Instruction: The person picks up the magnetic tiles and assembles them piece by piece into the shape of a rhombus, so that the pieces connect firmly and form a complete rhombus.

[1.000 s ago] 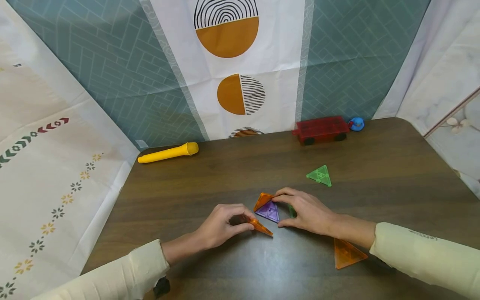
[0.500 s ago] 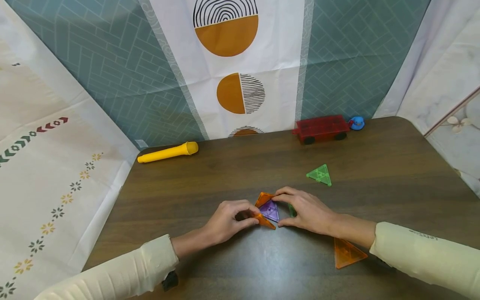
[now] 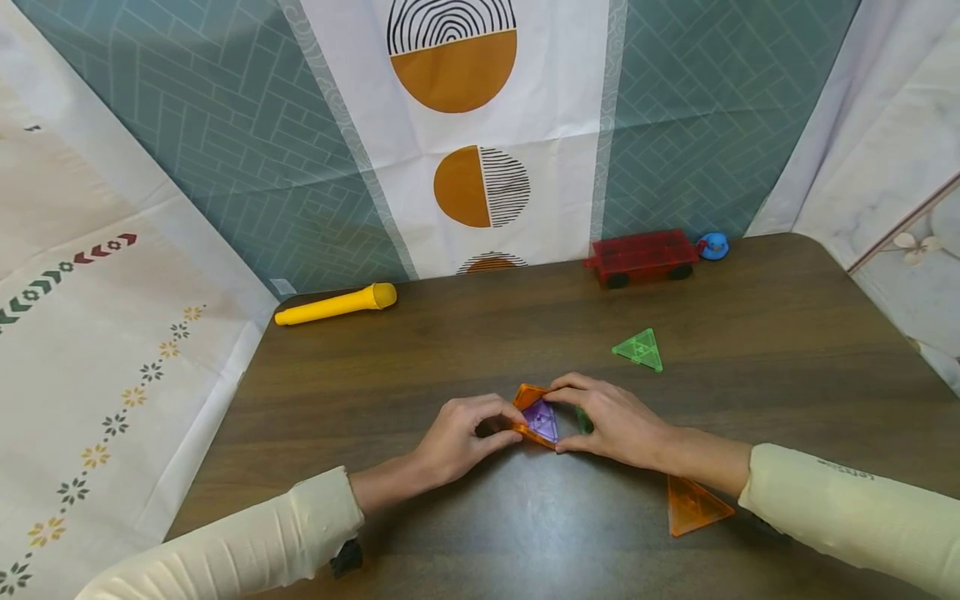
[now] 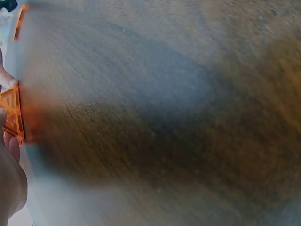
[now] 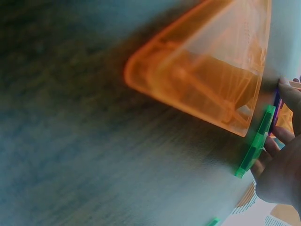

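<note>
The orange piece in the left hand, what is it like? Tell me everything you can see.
The orange piece looks like translucent plastic, with a straight-edged frame and ribs crossing inside. Its outline seems triangular, though the left hand, which pinches it, covers part. It stands tilted up from the table rather than lying flat, right beside the purple tile; whether those two touch is unclear.

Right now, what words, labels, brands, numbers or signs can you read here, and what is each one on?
Right sleeve: small dark lettering, perhaps starting "Lets"; the rest is too small and blurred to read.
Cloth on the left: a tiny dark mark, too small to identify.
Purple tile, green tile, red wagon: no readable text.
</note>
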Tool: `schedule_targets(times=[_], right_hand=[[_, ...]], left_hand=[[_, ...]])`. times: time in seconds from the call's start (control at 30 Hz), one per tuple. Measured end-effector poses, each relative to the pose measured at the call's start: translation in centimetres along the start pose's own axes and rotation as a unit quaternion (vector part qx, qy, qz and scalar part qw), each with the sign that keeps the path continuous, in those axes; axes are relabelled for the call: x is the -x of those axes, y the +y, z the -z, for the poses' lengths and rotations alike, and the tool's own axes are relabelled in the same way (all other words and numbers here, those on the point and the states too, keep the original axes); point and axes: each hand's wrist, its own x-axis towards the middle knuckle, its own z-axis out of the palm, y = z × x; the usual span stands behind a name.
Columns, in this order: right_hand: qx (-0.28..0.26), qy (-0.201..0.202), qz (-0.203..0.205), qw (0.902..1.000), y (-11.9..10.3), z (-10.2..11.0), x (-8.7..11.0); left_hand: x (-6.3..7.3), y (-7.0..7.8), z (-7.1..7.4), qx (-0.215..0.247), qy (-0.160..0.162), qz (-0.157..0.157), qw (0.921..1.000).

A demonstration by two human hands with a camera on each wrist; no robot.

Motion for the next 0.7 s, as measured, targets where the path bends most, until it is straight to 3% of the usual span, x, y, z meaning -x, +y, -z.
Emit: schedule_targets(times=[0.47, 0.7], right_hand=[[-0.004, 0.000, -0.002, 1.0000, 0.0, 0.1, -0.1], [-0.021, 0.011, 0.005, 0.9997, -0.2, 0.4, -0.3]], left_hand=[[0.2, 0.1, 0.5, 0.003, 0.039, -0.005, 0.9992], [0.5, -0.1, 1.0, -0.043, 0.043, -0.001, 0.9982]])
